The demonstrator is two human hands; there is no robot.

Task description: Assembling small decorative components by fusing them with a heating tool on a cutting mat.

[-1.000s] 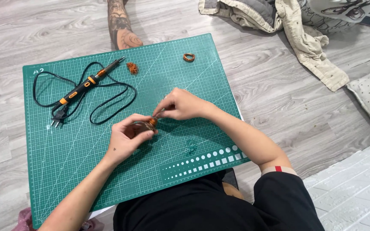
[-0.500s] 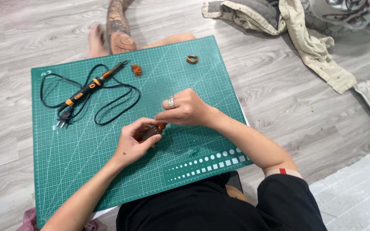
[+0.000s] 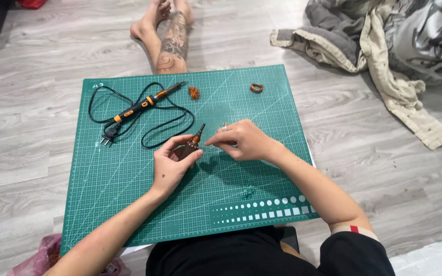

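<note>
Workpiece: small copper-wire-wrapped piece with a dark pointed tip (image 3: 194, 141), held just above the green cutting mat (image 3: 129, 204), near its centre.
Left hand (image 3: 172, 163): fingers closed around the lower body of the piece, tip pointing up and away.
Right hand (image 3: 241, 140): thumb and forefinger pinched together just beside the tip; whether they hold a wire strand is too fine to tell.
Handling: judged light, small, stiff at the core; the wire wrap likely deforms under pressure.
Grip point: the wrapped body, not the tip.
Nearby: soldering iron (image 3: 141, 106) with coiled cord, loose copper tuft (image 3: 194, 92), small copper ring (image 3: 256, 88), all well apart on the mat.
</note>
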